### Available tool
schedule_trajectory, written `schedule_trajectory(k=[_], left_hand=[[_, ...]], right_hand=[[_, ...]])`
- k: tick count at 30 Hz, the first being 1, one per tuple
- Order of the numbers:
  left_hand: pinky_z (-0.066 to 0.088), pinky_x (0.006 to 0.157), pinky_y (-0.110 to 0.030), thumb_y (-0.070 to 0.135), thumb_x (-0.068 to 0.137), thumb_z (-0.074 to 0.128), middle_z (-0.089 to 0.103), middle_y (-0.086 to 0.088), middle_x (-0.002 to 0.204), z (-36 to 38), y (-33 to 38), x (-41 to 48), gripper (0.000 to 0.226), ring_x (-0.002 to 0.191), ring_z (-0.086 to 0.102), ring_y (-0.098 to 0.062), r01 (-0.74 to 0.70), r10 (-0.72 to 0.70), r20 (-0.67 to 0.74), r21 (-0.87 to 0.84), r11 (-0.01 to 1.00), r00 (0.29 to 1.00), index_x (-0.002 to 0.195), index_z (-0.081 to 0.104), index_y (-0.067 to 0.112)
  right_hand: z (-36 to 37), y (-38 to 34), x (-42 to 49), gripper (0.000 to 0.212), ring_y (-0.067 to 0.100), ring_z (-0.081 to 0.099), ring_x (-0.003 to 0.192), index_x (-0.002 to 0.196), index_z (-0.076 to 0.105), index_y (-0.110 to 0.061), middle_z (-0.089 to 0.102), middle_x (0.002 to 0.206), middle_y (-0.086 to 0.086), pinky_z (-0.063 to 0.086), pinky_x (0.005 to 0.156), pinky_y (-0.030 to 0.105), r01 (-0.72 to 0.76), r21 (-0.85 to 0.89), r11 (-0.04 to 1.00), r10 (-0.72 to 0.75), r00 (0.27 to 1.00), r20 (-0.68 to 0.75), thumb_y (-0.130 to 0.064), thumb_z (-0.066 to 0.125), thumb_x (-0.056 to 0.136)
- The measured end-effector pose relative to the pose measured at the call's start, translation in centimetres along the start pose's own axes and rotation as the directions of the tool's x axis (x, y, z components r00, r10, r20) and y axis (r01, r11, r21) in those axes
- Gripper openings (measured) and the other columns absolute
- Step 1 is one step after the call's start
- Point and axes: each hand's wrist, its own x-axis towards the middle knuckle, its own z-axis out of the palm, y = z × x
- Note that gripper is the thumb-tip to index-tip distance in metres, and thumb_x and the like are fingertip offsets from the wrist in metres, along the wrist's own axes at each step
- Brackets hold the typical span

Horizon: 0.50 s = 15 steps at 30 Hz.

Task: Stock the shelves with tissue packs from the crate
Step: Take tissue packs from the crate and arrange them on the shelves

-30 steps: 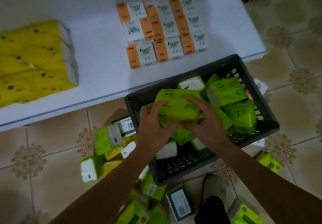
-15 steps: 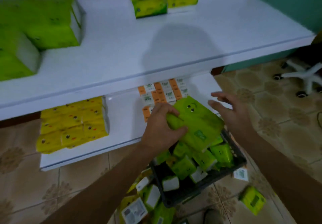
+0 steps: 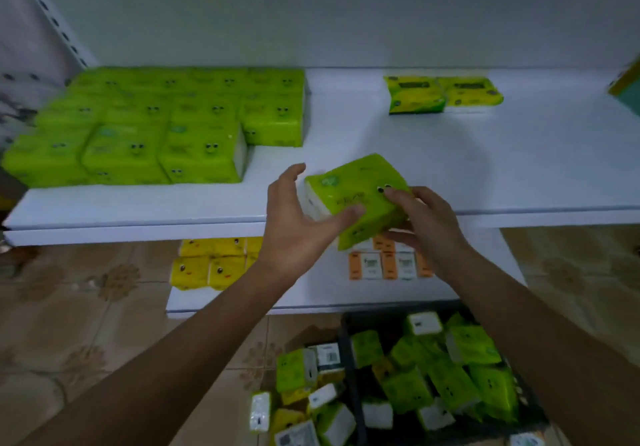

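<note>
Green tissue pack [image 3: 356, 192] is hanging tilted over the upper shelf [image 3: 450, 154] front edge, right hand [image 3: 429, 223] clamping its end, left hand [image 3: 294, 227] spread, thumb only; early release is risking a tip-off toward the crate [image 3: 381, 319].

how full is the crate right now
Far from empty: many green tissue packs lie heaped in the dark crate, covering most of its floor.
</note>
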Motion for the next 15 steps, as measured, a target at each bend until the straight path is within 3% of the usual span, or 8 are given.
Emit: schedule_trajectory(k=[4, 6, 8, 11, 15], left_hand=[[0.041, 0.102, -0.040, 0.050, 0.043, 0.081, 0.032, 0.005, 0.128, -2.0, -2.2, 0.9, 0.116, 0.127, 0.037, -0.015, 0.007, -0.005, -0.032, 0.046, 0.999, 0.999, 0.141, 0.025, 0.022], [0.045, 0.097, -0.043, 0.041, 0.050, 0.083, 0.034, 0.005, 0.123, -3.6, -3.5, 2.0, 0.103, 0.122, 0.042, -0.018, -0.019, 0.026, -0.069, 0.098, 0.995, 0.997, 0.138, 0.032, 0.020], [0.050, 0.089, -0.047, 0.044, 0.050, 0.077, 0.041, 0.002, 0.122, -5.4, -4.6, 3.1, 0.089, 0.114, 0.047, -0.019, -0.035, 0.043, -0.107, 0.077, 0.996, 0.993, 0.129, 0.040, 0.026], [0.051, 0.087, -0.047, 0.031, 0.055, 0.083, 0.047, -0.002, 0.127, -7.4, -5.5, 4.5, 0.079, 0.113, 0.049, -0.020, -0.047, 0.052, -0.062, 0.072, 0.996, 0.997, 0.125, 0.046, 0.026], [0.048, 0.093, -0.040, 0.022, 0.060, 0.082, 0.052, 0.000, 0.128, -8.4, -6.3, 5.7, 0.081, 0.119, 0.047, -0.018, -0.068, 0.070, -0.026, 0.051, 0.996, 0.997, 0.131, 0.043, 0.022]], right_hand=[[5.1, 0.3, 0.6, 0.036, 0.021, 0.067, 0.081, 0.111, 0.053, -0.014, 0.062, 0.103, 0.014, 0.058, 0.059, 0.031, 0.024, -0.112, 0.993, -0.027, 0.999, -0.022, -0.036, 0.065, 0.085], [6.5, 0.5, 0.7, 0.040, 0.012, 0.065, 0.077, 0.120, 0.048, -0.031, 0.063, 0.101, 0.004, 0.056, 0.062, 0.025, 0.142, -0.298, 0.944, -0.131, 0.990, 0.056, -0.044, 0.061, 0.085], [7.2, 0.5, 0.8, 0.059, -0.001, 0.060, 0.079, 0.132, 0.036, -0.046, 0.060, 0.098, -0.016, 0.047, 0.066, 0.008, 0.290, -0.447, 0.846, -0.228, 0.955, 0.188, -0.044, 0.066, 0.080], [7.7, 1.2, 1.7, 0.089, 0.001, 0.054, 0.098, 0.142, 0.025, -0.040, 0.054, 0.113, -0.016, 0.040, 0.070, -0.005, 0.427, -0.474, 0.770, -0.302, 0.899, 0.317, -0.025, 0.078, 0.073], [9.3, 2.2, 3.1, 0.072, 0.006, 0.055, 0.102, 0.130, 0.038, -0.039, 0.051, 0.117, -0.013, 0.042, 0.074, -0.001, 0.527, -0.486, 0.697, -0.390, 0.848, 0.360, -0.017, 0.077, 0.074]])
